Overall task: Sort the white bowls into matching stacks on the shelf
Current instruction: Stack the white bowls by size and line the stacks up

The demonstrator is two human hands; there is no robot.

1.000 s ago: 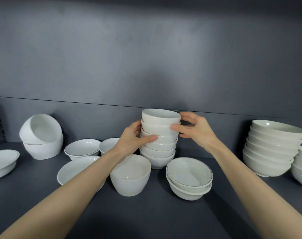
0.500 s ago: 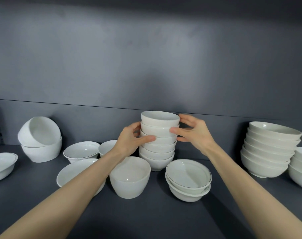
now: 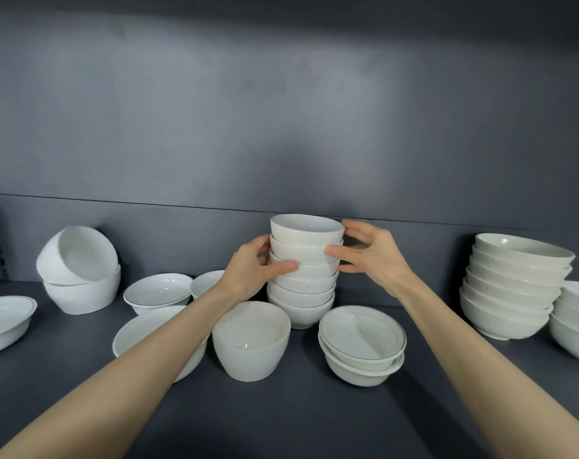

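left grip point(image 3: 248, 273): bare | right grip point(image 3: 377, 260): bare | forearms point(image 3: 155, 352): bare

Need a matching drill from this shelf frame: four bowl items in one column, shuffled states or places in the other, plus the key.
Column 1
1. tall stack of small white ceramic bowls
2. single deep white ceramic bowl
3. dark-rimmed shallow white bowls
4. big rounded white bowl at far left

Column 2
A. tilted, resting in a second big white bowl
B. nested two high, front right of centre
C. gripped by left hand and right hand
D. standing alone, upright

Pairs: 1-C, 2-D, 3-B, 4-A
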